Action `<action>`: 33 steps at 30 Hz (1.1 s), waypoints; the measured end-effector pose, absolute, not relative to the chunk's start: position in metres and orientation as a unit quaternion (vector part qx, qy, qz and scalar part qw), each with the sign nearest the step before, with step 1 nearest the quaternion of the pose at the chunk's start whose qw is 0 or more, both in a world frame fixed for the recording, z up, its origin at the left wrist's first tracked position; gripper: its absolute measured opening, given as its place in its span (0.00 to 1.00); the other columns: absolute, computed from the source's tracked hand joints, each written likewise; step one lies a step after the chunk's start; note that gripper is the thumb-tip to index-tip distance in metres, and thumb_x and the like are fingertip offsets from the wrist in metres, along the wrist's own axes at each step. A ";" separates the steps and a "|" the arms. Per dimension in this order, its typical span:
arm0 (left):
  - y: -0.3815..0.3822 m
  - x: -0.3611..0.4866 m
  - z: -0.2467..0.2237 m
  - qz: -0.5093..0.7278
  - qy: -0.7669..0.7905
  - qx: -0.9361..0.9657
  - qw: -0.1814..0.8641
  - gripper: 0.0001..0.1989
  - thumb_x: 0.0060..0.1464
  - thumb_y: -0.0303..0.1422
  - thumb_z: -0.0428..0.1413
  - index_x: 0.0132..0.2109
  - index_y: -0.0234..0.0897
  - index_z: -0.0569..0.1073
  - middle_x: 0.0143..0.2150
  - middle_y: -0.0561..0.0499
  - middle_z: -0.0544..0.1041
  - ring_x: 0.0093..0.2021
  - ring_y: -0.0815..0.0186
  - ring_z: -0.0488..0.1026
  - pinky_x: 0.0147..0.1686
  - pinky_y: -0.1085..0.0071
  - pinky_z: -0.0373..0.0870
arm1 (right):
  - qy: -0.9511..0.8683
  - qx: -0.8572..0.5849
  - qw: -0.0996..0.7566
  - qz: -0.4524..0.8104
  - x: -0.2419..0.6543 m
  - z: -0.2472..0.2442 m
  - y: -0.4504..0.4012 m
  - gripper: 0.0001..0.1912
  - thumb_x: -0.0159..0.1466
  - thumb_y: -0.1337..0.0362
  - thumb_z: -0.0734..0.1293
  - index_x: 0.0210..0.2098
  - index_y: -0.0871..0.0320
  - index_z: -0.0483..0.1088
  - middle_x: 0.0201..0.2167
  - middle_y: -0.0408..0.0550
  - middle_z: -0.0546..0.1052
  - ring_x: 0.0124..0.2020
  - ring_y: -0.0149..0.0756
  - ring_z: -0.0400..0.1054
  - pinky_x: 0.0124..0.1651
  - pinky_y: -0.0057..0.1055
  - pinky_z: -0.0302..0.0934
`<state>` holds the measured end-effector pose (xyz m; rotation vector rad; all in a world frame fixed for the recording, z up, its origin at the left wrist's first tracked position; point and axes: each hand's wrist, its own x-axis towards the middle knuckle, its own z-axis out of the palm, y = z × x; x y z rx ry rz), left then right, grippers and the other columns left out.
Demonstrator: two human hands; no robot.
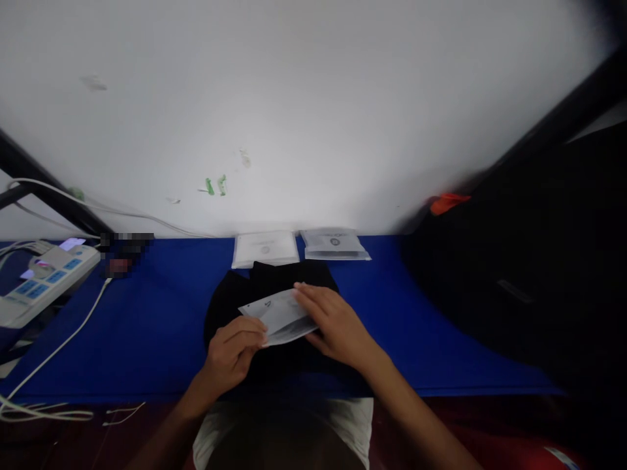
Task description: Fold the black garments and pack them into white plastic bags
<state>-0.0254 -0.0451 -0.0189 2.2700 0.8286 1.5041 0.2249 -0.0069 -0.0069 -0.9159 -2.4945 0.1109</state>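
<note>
Between my hands is a frosted plastic pouch [281,316] with small dark print on it. My left hand [234,349] pinches its lower left corner. On the right end, my right hand [336,321] has its thumb beneath and its fingers on top. A piece of black cloth [228,303] lies under the pouch on the blue surface; its exact kind cannot be made out. Behind it, against the wall, lie a white flat pouch [264,248] and a second frosted pouch [335,243] with a round dark mark.
A white power strip [49,282] with cables sits at the left on the blue surface [161,326]. A white cable [73,333] runs to a partly blurred-out device. A large black bag-like object [499,274] fills the right side. The white wall [313,117] stands behind.
</note>
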 end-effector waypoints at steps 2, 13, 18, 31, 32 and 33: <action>-0.046 -0.025 -0.019 0.516 0.299 0.792 0.131 0.08 0.61 0.21 0.54 0.42 0.37 0.74 0.38 0.48 0.77 0.43 0.64 0.76 0.41 0.66 0.77 | -0.936 -0.298 0.182 0.044 0.212 -0.004 -0.001 0.30 0.60 0.73 0.62 0.62 0.60 0.62 0.56 0.57 0.74 0.55 0.47 0.68 0.56 0.46 0.64; -0.075 -0.078 -0.038 0.254 0.450 0.846 0.130 0.07 0.57 0.34 0.62 0.42 0.40 0.74 0.49 0.47 0.75 0.51 0.56 0.71 0.48 0.57 0.71 | -0.829 -0.503 0.205 -0.131 0.290 0.000 0.116 0.31 0.61 0.74 0.58 0.64 0.62 0.59 0.65 0.57 0.64 0.66 0.49 0.55 0.64 0.48 0.51; -0.079 -0.085 -0.038 0.189 0.448 0.860 0.157 0.14 0.51 0.33 0.65 0.46 0.43 0.75 0.56 0.46 0.71 0.55 0.55 0.69 0.52 0.55 0.70 | -0.842 -0.525 0.104 -0.074 0.308 -0.045 0.145 0.29 0.66 0.63 0.57 0.66 0.66 0.57 0.67 0.64 0.59 0.67 0.53 0.53 0.65 0.52 0.50; -0.076 -0.076 -0.032 0.279 0.440 0.839 0.159 0.04 0.61 0.28 0.53 0.42 0.39 0.71 0.45 0.46 0.76 0.46 0.62 0.74 0.45 0.63 0.73 | -0.898 -0.364 0.149 0.198 0.267 -0.031 -0.014 0.39 0.63 0.53 0.69 0.68 0.53 0.52 0.64 0.57 0.66 0.64 0.48 0.61 0.61 0.49 0.62; -0.076 -0.076 -0.032 0.302 0.445 0.829 0.154 0.03 0.61 0.28 0.52 0.42 0.38 0.70 0.43 0.47 0.77 0.44 0.63 0.74 0.43 0.65 0.74 | -0.896 -0.366 0.141 0.208 0.268 -0.032 -0.028 0.37 0.62 0.56 0.70 0.67 0.54 0.56 0.63 0.56 0.66 0.63 0.48 0.61 0.61 0.49 0.62; -0.076 -0.075 -0.033 0.327 0.449 0.819 0.145 0.03 0.61 0.28 0.52 0.41 0.38 0.70 0.40 0.48 0.77 0.42 0.64 0.75 0.40 0.68 0.74 | -0.892 -0.374 0.139 0.213 0.271 -0.034 -0.040 0.31 0.62 0.60 0.69 0.63 0.54 0.61 0.63 0.56 0.67 0.63 0.48 0.62 0.61 0.49 0.62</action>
